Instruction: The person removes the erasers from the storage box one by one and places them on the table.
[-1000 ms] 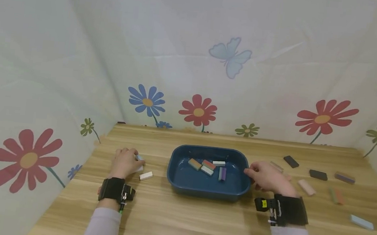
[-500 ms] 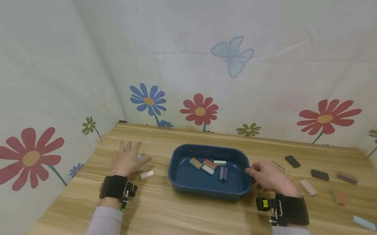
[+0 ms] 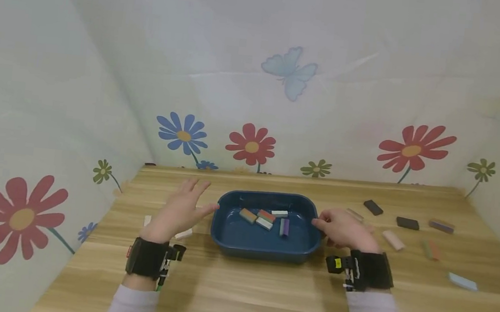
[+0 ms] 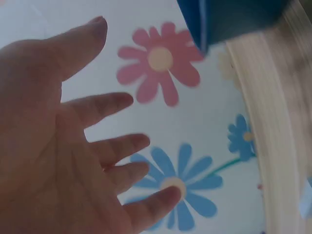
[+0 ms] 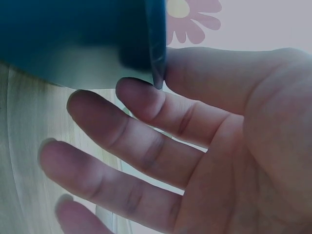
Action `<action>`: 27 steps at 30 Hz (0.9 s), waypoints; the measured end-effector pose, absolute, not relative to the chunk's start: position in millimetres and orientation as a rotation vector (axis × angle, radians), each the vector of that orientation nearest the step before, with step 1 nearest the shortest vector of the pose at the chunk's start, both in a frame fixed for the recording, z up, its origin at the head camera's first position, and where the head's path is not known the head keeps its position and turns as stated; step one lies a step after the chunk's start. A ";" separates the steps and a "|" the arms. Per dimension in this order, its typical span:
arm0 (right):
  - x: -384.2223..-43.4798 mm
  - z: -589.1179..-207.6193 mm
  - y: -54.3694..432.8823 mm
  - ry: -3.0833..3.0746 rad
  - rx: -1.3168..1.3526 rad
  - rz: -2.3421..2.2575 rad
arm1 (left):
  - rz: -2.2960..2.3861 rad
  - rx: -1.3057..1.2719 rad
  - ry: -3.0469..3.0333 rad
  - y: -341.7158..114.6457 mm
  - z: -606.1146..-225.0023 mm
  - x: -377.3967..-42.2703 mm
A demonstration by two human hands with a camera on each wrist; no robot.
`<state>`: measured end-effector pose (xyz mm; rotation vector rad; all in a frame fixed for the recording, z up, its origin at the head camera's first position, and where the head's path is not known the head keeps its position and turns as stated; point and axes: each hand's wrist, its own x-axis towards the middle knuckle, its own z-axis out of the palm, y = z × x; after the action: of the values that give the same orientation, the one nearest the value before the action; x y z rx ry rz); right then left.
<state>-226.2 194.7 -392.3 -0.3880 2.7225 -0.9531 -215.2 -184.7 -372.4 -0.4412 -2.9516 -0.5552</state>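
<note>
A dark blue rectangular tray stands mid-table with several small two-tone and white blocks lying inside. My right hand pinches its right rim; in the right wrist view, thumb and index finger meet at the tray's edge, the other fingers extending below. My left hand is raised beside the left rim, fingers spread and holding nothing. Its thumb tip lies close to that rim in the head view; the left wrist view has the tray apart from it. A white block lies partly hidden by this hand.
Another white block lies at the left. Scattered on the right are black blocks, a beige block, a green-orange block and a light blue block. A flowered curtain stands behind the table.
My left hand has lifted off the light blue piece at the left, spread its fingers and moved right to the tray. The right hand keeps its pinch; the head view has turned slightly.
</note>
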 end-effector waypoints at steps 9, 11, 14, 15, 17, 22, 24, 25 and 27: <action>-228.7 -393.6 193.4 2.698 -0.367 -0.976 | -0.447 -0.700 -3.068 -124.6 -357.6 -217.1; -228.6 -393.7 193.5 2.687 -0.356 -0.989 | -0.411 -0.764 -3.120 -111.2 -356.4 -221.5; -228.4 -392.6 193.8 2.682 -0.357 -1.002 | -0.344 -0.891 -3.164 -93.1 -355.8 -233.3; -228.3 -392.4 193.7 2.682 -0.360 -1.004 | -0.307 -0.933 -3.168 -88.1 -355.9 -237.6; -227.9 -392.3 193.4 2.684 -0.364 -1.001 | -0.245 -1.019 -3.157 -79.0 -356.1 -245.6; -227.4 -393.3 193.7 2.678 -0.361 -0.994 | -0.049 -1.279 -3.068 -58.4 -361.4 -263.7; -227.7 -393.4 194.6 2.678 -0.360 -0.990 | 0.048 -1.356 -3.026 -50.1 -366.9 -271.1; -228.0 -394.1 194.6 2.679 -0.358 -0.988 | 0.087 -1.376 -3.013 -46.1 -370.2 -273.9; -228.2 -395.1 194.4 2.683 -0.356 -0.983 | 0.155 -1.406 -2.989 -37.9 -376.6 -278.6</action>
<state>-228.2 194.4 -395.1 -0.3564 2.6833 -0.9827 -278.6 -37.9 -376.6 -1.4061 -2.9885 0.1555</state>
